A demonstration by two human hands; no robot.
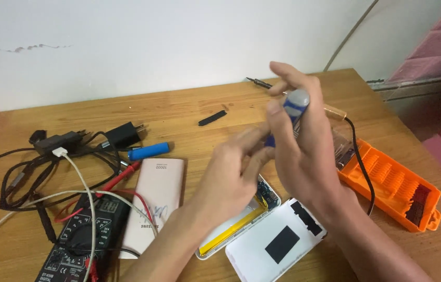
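Above the middle of the worktop (189, 107), held a blue-and-silver screwdriver (292, 107) in the right hand (304, 151), fingers curled round the handle, cap end up toward the camera. Ran steeply downward along its long axis, tip hidden behind the left hand (236, 172), toward the opened white power bank (241, 222) lying directly below both hands. Kept the left hand half closed, fingertips (254, 136) pinching at or touching the lower shaft; could not tell whether anything small sat between them. Sat nearer the tool's handle with the right hand, nearer the open case with the left.

Lay tilted, long axis running from lower left to upper right, with a yellow strip along the near edge and a circuit board at the far end. Rested just right of it the detached white cover (275, 243), bearing two black rectangular pads. Stood left of the case a second, pale pink power bank (155, 201), printed on its face, touching a black multimeter (82, 237) with red leads. Lay beyond these a blue cylindrical cell (149, 151), black chargers and tangled cables. Sat at the right edge an orange bit case (392, 185), open.
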